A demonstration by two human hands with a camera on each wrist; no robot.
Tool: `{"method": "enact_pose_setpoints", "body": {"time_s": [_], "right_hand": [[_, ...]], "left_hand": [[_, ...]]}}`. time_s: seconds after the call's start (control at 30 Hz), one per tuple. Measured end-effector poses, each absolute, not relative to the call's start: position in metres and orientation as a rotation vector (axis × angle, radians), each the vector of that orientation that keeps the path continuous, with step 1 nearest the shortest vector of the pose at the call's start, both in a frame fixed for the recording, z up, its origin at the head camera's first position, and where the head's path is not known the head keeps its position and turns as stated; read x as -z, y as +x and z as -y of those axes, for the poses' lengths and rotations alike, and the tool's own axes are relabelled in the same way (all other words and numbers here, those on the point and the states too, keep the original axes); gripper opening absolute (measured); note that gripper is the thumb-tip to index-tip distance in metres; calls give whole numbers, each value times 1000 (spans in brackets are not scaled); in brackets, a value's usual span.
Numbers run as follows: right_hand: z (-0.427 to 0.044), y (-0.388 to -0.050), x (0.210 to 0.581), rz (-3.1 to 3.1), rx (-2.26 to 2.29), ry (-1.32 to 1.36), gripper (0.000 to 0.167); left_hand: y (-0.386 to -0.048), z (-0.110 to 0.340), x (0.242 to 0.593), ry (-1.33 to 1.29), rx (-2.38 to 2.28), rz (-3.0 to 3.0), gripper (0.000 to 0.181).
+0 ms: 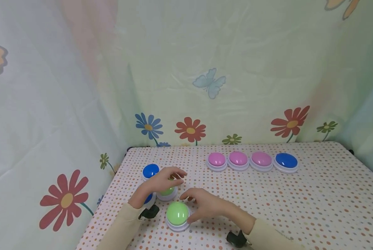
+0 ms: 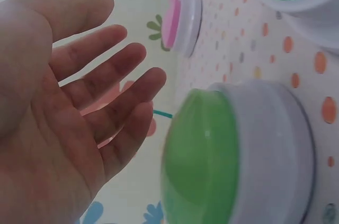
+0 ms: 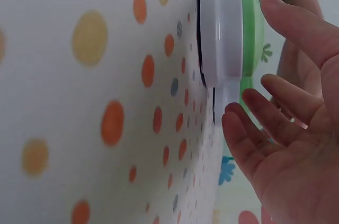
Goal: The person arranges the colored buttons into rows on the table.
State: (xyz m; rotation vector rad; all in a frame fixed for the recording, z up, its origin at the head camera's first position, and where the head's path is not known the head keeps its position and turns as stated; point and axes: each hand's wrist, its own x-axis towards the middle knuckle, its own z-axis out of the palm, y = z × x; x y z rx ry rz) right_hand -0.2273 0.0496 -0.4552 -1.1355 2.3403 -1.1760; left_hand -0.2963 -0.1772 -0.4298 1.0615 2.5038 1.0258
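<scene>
My left hand [image 1: 166,180], fingers loosely bent, is held over a green dome button [image 1: 167,191] with a white base, partly covering it. In the left wrist view the left palm [image 2: 47,128] holds nothing, and a green button [image 2: 204,160] stands beside it. My right hand [image 1: 206,205] is at the right side of the nearer green button [image 1: 177,213], thumb by its rim; whether it touches, I cannot tell. The right wrist view shows the right hand [image 3: 296,123] with spread, slightly bent fingers near the white-based green button [image 3: 222,30].
Blue buttons stand left of the green ones, one behind [image 1: 150,170] and one partly under the left wrist [image 1: 149,198]. At the back, three pink buttons [image 1: 238,158] and a blue one [image 1: 286,160] form a row on the dotted table [image 1: 298,208]. A printed curtain [image 1: 252,86] hangs behind.
</scene>
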Motion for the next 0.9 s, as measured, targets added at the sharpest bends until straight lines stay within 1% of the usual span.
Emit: {"method": "enact_pose_setpoints", "body": {"time_s": [0.1,0.3,0.5,0.67,0.9], "right_hand": [[-46,-228,457,-2350,1165,-1150,64],[-38,-227,466,-2295,1172,-1089,71],[-31,-227,472,-2340,1121,-1141,76],[-25,-227,472,-2372,1104,-1136,74],[-25,-230,477,-2387,1170,-1069,69]], "left_hand": [[-299,177,426,1051,-1047,-2494,37],[-299,182,426,996,-1040,-2506,33],[-294,181,425,1041,-1025,-2496,35],[-288,180,419,1073,-1035,-2480,34],[-279,182,426,1042,-1120,-2455,33]]}}
